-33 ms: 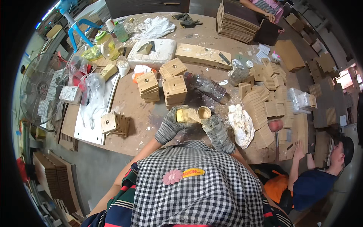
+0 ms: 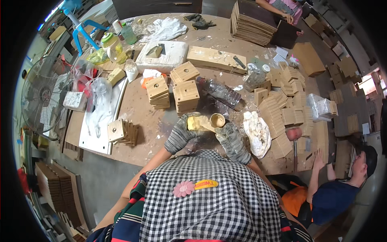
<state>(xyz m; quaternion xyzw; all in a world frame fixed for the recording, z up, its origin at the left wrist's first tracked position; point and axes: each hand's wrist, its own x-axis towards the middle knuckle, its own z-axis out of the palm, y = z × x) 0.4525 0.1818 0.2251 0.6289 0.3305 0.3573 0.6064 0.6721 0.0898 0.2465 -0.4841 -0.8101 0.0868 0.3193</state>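
Note:
My gloved left hand (image 2: 179, 133) is closed around a yellowish block (image 2: 196, 123), just in front of the stacked wooden squares. My gloved right hand (image 2: 233, 142) is closed at a pale, flat scraper-like piece (image 2: 208, 124), whose end reaches the block. Against the right fingers is a small round cup (image 2: 217, 119) with tan paste inside; whether those fingers also grip it I cannot tell. Beyond my hands stand two stacks of square wooden pieces with holes, the nearer stack (image 2: 186, 96) and the left stack (image 2: 157, 92). A third, leaning stack (image 2: 122, 132) is farther left.
A clear plastic bottle (image 2: 221, 93) lies behind the cup. To the right are a crumpled white cloth (image 2: 256, 134) and many small wooden blocks (image 2: 278, 117). A fan (image 2: 45, 94) stands at the left. One co-worker (image 2: 342, 189) is at the right, another person (image 2: 284, 12) at the far side.
My left hand and the block have shifted very slightly to the left. The stacks and the other things on the table stay where they were.

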